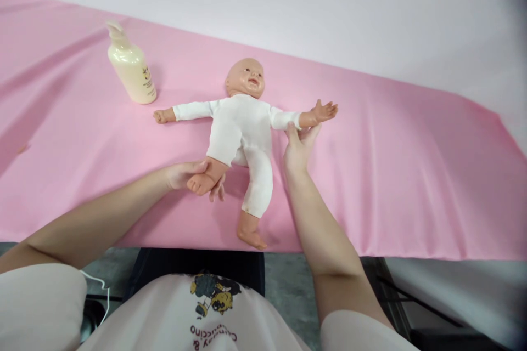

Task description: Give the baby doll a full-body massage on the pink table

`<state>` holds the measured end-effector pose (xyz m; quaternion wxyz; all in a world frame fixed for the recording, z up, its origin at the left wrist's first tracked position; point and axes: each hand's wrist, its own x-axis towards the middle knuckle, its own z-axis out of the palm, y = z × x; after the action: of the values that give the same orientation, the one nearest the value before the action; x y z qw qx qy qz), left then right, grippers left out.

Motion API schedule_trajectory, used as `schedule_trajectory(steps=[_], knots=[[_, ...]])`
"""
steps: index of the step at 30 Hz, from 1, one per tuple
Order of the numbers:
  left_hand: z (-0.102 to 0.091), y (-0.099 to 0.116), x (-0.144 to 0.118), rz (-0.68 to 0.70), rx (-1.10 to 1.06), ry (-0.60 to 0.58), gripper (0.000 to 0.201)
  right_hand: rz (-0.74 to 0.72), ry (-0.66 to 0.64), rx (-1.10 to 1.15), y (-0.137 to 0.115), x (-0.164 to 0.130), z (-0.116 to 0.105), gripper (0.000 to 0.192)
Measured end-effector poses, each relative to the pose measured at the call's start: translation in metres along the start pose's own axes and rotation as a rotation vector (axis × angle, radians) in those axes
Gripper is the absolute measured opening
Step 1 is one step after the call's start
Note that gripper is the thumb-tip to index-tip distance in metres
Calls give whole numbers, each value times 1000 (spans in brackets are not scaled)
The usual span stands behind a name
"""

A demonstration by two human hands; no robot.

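Observation:
A baby doll [241, 126] with a white cloth body lies on its back on the pink cloth, head away from me. Its arms are spread to both sides. My left hand [189, 175] is wrapped round the doll's lower leg on the left, thumb on top and fingertips showing beyond it. That leg is bent and lifted, while the other reaches down to the table's front edge. With my right hand [300, 145] I grip the doll's forearm on the right from below, the thumb at its sleeve end. Part of the right fingers is hidden behind that arm.
A cream pump bottle [134, 74] stands left of the doll's head. The pink cloth [395, 175] covers the table, with a white wall [329, 5] behind it. Below the front edge are a white cable [107, 299] and dark frame parts [415, 296].

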<state>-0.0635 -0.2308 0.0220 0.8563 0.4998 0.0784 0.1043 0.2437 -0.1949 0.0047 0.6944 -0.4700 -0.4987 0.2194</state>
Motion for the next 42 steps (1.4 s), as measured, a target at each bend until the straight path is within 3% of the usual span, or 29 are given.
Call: schedule_trajectory(steps=[3, 10, 16, 23, 27, 33, 36, 38, 42], knots=[[-2, -3, 2, 56, -33, 117, 70, -80, -53, -89, -7, -7, 6, 78], [-1, -3, 3, -24, -134, 365, 57, -212, -251, -282, -19, -19, 11, 46], [3, 1, 3, -35, -161, 318, 55, -326, -355, -501, -19, -18, 9, 38], [0, -3, 4, -37, -108, 323, 57, -336, -372, -514, -19, -17, 8, 36], [2, -3, 0, -61, -39, 148, 57, -250, -311, -347, -20, -16, 6, 45], [17, 1, -5, -244, 66, -222, 53, -93, -126, -62, -13, -4, 6, 68], [21, 5, -3, -325, 56, -334, 53, 32, -8, 36, -2, 4, 0, 78], [22, 9, -2, -359, 51, -380, 51, 159, 95, 136, 11, 9, -9, 76], [24, 15, -1, -433, 48, -468, 50, 378, 229, 269, 46, 20, -30, 51]])
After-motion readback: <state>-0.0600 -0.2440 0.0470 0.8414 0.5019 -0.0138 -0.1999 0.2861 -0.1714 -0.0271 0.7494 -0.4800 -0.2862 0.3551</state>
